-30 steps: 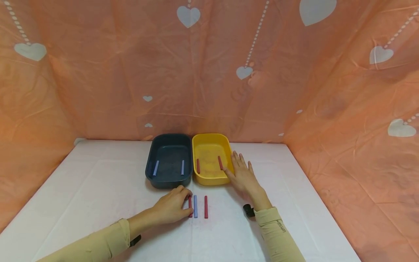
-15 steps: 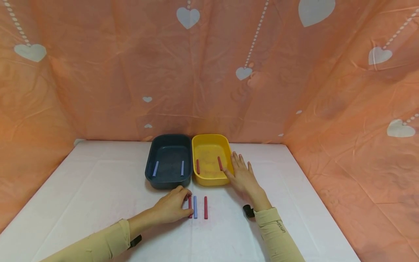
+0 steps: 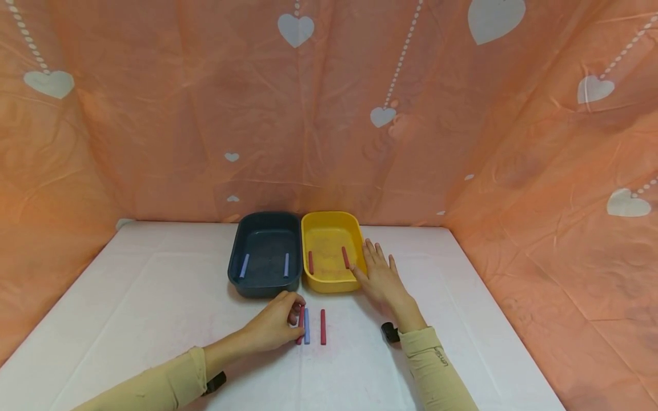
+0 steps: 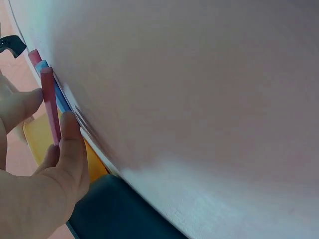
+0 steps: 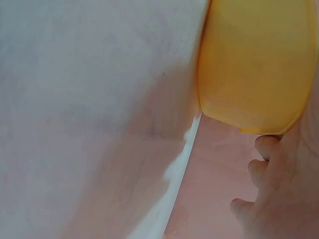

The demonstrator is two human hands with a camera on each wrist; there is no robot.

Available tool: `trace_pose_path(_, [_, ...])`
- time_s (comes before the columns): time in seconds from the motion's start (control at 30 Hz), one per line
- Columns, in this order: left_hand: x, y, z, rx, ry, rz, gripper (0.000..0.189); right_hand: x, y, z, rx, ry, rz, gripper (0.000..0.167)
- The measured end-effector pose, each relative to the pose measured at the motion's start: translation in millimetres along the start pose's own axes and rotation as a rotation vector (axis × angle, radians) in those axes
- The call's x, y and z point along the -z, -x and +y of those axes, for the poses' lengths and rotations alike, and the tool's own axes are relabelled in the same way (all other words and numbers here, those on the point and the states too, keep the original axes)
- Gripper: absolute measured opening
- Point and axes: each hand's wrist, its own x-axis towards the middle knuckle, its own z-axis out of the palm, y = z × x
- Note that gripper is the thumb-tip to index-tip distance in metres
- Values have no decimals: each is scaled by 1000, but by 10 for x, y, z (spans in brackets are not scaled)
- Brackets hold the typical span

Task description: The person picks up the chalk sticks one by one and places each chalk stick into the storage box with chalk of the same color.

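Note:
My left hand point(image 3: 273, 322) pinches a red chalk stick point(image 4: 50, 104) lengthwise between thumb and fingertips, in front of the dark blue tray point(image 3: 264, 289). The held stick is slightly tilted. Just right of it lies a blue chalk stick point(image 3: 307, 326), and a second red chalk stick point(image 3: 323, 327) lies a little further right. My right hand point(image 3: 384, 283) rests against the right side of the yellow tray point(image 3: 331, 285), its fingers extended and its thumb at the rim. In the right wrist view the fingertips point(image 5: 266, 147) touch the tray's edge.
Two blue chalk sticks, one at the left point(image 3: 244, 266) and one at the right point(image 3: 286, 265), lie in the dark tray. The yellow tray holds two red sticks point(image 3: 311, 262). Both trays stand side by side on a white-covered table point(image 3: 169, 285), before an orange curtain point(image 3: 339, 165).
My left hand has tilted the red chalk stick and shifted it slightly right, its far end coming off the table. The right hand stays at the yellow tray.

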Motion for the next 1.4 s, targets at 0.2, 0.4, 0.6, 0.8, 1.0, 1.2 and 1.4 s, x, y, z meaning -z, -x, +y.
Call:
trace_pose_path(0.2, [-28,-2,3,-15,67,14,44,0,-3,3,0,4,-8,79])
trace_pose_path(0.4, [-51,-8,5,-21,136,10,43,5,1,2,-1,4,-15,78])
trace_pose_path(0.6, [-70,-16,11,-12,154,-1,42,5,-3,-7,-1,4,-19,78])
trace_pose_path(0.8, [-77,-21,28,0,182,17,43,11,-4,-8,-2,0,-19,78])
trace_pose_path(1.0, [-41,-50,103,0,310,42,46,16,-2,-6,-1,1,-14,78])
trace_pose_path(1.2, [19,-125,171,-60,374,91,45,19,0,-10,-10,-7,-28,78])
trace_pose_path(1.4, [76,-258,220,-100,426,159,45,16,-7,-14,-7,3,-25,78])
